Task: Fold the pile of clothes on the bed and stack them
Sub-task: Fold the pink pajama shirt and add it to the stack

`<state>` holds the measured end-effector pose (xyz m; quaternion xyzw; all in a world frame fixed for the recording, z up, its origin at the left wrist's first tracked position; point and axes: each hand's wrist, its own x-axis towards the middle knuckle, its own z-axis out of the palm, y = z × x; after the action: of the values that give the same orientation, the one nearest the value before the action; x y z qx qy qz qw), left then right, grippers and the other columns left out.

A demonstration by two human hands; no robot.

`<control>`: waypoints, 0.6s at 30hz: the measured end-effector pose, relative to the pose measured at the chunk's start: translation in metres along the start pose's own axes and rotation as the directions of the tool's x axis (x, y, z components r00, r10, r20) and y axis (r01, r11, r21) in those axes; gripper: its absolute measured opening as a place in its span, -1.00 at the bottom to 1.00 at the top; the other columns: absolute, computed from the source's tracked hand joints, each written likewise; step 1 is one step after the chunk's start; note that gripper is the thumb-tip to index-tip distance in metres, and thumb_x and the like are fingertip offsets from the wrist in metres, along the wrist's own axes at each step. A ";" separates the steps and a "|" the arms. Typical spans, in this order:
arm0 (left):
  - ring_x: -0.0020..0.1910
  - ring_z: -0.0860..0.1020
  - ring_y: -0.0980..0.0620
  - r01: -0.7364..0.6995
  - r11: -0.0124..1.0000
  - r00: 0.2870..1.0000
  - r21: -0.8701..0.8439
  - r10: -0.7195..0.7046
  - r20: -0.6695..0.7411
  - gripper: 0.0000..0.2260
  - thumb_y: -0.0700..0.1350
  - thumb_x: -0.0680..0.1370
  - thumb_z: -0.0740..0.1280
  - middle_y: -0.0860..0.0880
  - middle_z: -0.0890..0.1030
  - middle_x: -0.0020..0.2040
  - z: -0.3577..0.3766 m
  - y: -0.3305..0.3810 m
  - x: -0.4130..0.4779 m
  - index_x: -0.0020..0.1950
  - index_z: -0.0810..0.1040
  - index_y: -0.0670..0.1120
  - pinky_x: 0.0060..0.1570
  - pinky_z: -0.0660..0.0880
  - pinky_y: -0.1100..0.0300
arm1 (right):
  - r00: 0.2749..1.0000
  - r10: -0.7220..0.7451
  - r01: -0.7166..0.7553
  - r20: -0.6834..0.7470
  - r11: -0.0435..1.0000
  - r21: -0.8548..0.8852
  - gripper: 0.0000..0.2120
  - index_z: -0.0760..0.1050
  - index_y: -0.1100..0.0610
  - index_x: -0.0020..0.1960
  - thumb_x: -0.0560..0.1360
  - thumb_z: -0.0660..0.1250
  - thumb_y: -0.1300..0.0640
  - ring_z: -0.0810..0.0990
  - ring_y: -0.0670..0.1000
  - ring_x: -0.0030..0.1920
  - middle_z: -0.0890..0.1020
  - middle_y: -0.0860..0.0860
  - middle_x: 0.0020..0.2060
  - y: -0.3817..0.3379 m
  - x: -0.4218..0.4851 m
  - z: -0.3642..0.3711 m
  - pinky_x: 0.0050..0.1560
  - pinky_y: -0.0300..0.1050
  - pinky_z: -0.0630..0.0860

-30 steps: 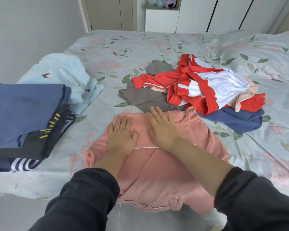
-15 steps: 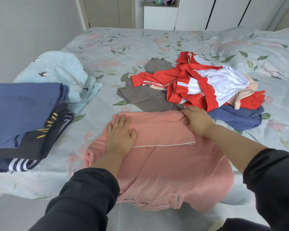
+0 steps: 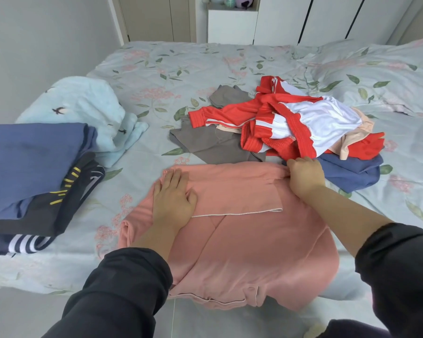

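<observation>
One garment in progress: the pink pajama top [image 3: 242, 252] lies at the near edge of the bed [image 3: 169, 69], sleeve folded across. Your left hand [image 3: 172, 203] presses it flat, fingers straight. Your right hand [image 3: 304, 176] pinches its far right corner. Next, probably fold that side inward.

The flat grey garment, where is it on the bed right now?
The flat grey garment lies near the centre of the head view, just beyond the pink fabric top, its right side under the red and white jacket.
</observation>
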<state>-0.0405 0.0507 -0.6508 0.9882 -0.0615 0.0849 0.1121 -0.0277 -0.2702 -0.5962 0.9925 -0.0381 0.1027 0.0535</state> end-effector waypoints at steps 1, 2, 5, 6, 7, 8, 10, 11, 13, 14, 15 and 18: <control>0.54 0.06 -0.01 -0.003 1.000 1.000 -0.004 0.003 0.003 -0.40 0.08 0.49 -0.06 -0.04 0.19 0.54 0.000 0.000 0.000 0.52 0.23 -0.04 0.47 -0.03 -0.02 | 0.999 0.021 -0.021 -0.024 1.000 -0.006 -0.80 0.54 0.30 -0.02 0.37 0.27 0.32 0.46 0.25 0.02 0.54 0.25 -0.06 -0.004 0.002 -0.003 -0.04 0.06 0.29; 0.54 0.06 -0.01 -0.008 1.000 1.000 -0.007 0.008 0.004 -0.41 0.08 0.50 -0.06 -0.04 0.20 0.54 -0.001 0.001 -0.001 0.52 0.24 -0.04 0.47 -0.03 -0.02 | 0.998 0.003 -0.001 -0.065 1.000 0.023 -0.78 0.53 0.28 -0.01 0.35 0.26 0.30 0.44 0.24 0.03 0.52 0.23 -0.04 -0.012 0.004 -0.006 -0.05 0.06 0.27; 0.53 0.07 0.00 -0.013 1.000 1.000 -0.024 0.012 -0.013 -0.51 0.06 0.59 -0.05 -0.01 0.25 0.52 -0.003 0.002 0.002 0.44 0.37 -0.03 0.46 -0.07 -0.07 | 0.959 -0.207 0.248 -0.194 0.943 0.220 -0.62 0.56 0.30 0.02 0.28 0.14 0.26 0.49 0.28 -0.04 0.54 0.26 -0.08 -0.043 0.010 -0.018 -0.08 0.10 0.34; 0.53 0.07 -0.01 -0.013 0.999 1.000 -0.042 0.012 -0.029 -0.58 0.02 0.62 -0.01 0.00 0.28 0.51 -0.006 0.001 0.006 0.38 0.45 -0.04 0.45 -0.11 -0.11 | 0.955 -0.253 0.285 -0.154 0.924 0.254 -0.61 0.55 0.29 0.09 0.32 0.14 0.26 0.49 0.28 0.01 0.55 0.26 -0.02 -0.051 0.014 -0.019 -0.02 0.10 0.37; 0.53 0.06 -0.01 -0.019 0.998 0.999 -0.060 0.017 -0.043 -0.63 -0.03 0.63 0.04 0.01 0.29 0.50 -0.011 -0.001 0.013 0.33 0.49 -0.06 0.44 -0.14 -0.14 | 0.961 -0.266 0.275 -0.070 0.925 0.263 -0.62 0.51 0.27 0.17 0.38 0.18 0.25 0.48 0.26 0.10 0.55 0.23 0.07 -0.057 0.018 -0.018 0.08 0.07 0.36; 0.53 0.04 -0.02 -0.035 0.997 0.999 -0.074 0.033 -0.038 -0.66 -0.08 0.61 0.10 0.01 0.27 0.51 -0.016 -0.005 0.023 0.34 0.47 -0.07 0.44 -0.16 -0.15 | 0.965 -0.260 0.247 0.015 0.933 0.261 -0.62 0.47 0.23 0.24 0.43 0.23 0.22 0.45 0.22 0.18 0.53 0.20 0.14 -0.060 0.023 -0.017 0.16 0.03 0.34; 0.54 0.01 -0.02 -0.075 0.991 0.994 -0.108 0.083 0.073 -0.52 -0.15 0.54 0.21 -0.02 0.20 0.53 -0.029 -0.012 0.044 0.47 0.28 -0.05 0.46 -0.12 -0.12 | 0.956 -0.228 0.183 0.185 0.956 0.229 -0.56 0.40 0.17 0.30 0.46 0.33 0.08 0.44 0.17 0.24 0.52 0.15 0.21 -0.058 0.033 -0.013 0.23 -0.01 0.34; 0.53 0.02 -0.01 -0.082 0.989 0.979 -0.127 0.104 0.174 -0.44 -0.15 0.53 0.24 -0.04 0.19 0.53 -0.035 -0.014 0.055 0.52 0.17 -0.04 0.47 -0.08 -0.10 | 0.943 -0.206 0.152 0.261 0.965 0.212 -0.52 0.38 0.16 0.30 0.45 0.36 0.01 0.45 0.16 0.24 0.52 0.14 0.21 -0.055 0.038 -0.013 0.22 -0.03 0.35; 0.51 0.14 -0.03 -0.063 0.989 0.921 -0.134 0.110 0.375 -0.34 -0.08 0.54 0.32 -0.05 0.22 0.52 -0.045 -0.015 0.075 0.56 0.06 -0.02 0.47 0.05 -0.03 | 0.904 -0.178 0.110 0.388 0.975 0.191 -0.46 0.40 0.16 0.28 0.42 0.42 -0.10 0.48 0.14 0.20 0.53 0.12 0.19 -0.049 0.046 -0.016 0.12 -0.07 0.39; 0.48 0.20 -0.04 -0.057 0.990 0.887 -0.126 0.108 0.449 -0.30 -0.03 0.52 0.37 -0.05 0.25 0.51 -0.049 -0.015 0.084 0.56 0.08 -0.03 0.45 0.13 0.01 | 0.882 -0.176 0.103 0.438 0.977 0.185 -0.45 0.44 0.17 0.24 0.40 0.43 -0.14 0.50 0.12 0.17 0.53 0.11 0.18 -0.046 0.049 -0.018 0.07 -0.10 0.40; 0.45 0.27 -0.05 -0.056 0.992 0.849 -0.115 0.108 0.517 -0.27 0.01 0.48 0.43 -0.05 0.29 0.49 -0.053 -0.013 0.092 0.54 0.14 -0.04 0.42 0.20 0.06 | 0.861 -0.177 0.105 0.477 0.979 0.175 -0.47 0.48 0.18 0.18 0.38 0.44 -0.16 0.52 0.10 0.12 0.55 0.10 0.14 -0.043 0.051 -0.020 0.02 -0.12 0.42; 0.19 0.49 -0.09 -0.127 0.990 0.765 -0.068 0.141 0.628 -0.43 0.06 0.39 0.52 -0.11 0.51 0.25 -0.065 -0.005 0.102 0.30 0.46 -0.15 0.15 0.45 0.13 | 0.829 -0.183 0.141 0.529 0.983 0.119 -0.57 0.47 0.15 -0.10 0.33 0.48 -0.18 0.50 0.05 -0.09 0.57 0.07 -0.02 -0.040 0.048 -0.031 -0.13 -0.13 0.40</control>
<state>0.0500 0.0601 -0.5712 0.9511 -0.1667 -0.2442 0.0894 0.0164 -0.2300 -0.5598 0.9824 0.0365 -0.1828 0.0119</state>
